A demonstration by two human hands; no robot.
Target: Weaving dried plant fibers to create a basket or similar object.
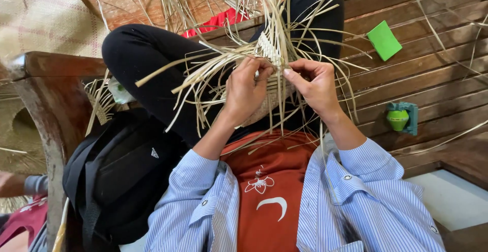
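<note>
Our left hand [245,90] curls its fingers [256,69] around a bundle of pale straw strips [213,74], thumb pressing them against the woven piece [268,99]. Our right hand [316,86] pinches a single strip between thumb and forefinger [292,74], just beside the woven edge, so both hands are clenched on the material and neither is loose.

The woven piece sits between our hands, over our crossed legs in black trousers [147,64], with loose strips fanning out above and to both sides. To weave this pass well, we judge that we should keep the left grip firm so that the finished rows do not slacken, and draw the pinched strip snug and flat, not twisted, before tucking it. Working close to the edge, as the fingers do here, gives better control than pulling from far along a strip.

Further out, a black bag [122,175] lies beside our left arm, and on the wooden slats [432,74] to the right lie a green card [384,40] and a small green object [401,118].
</note>
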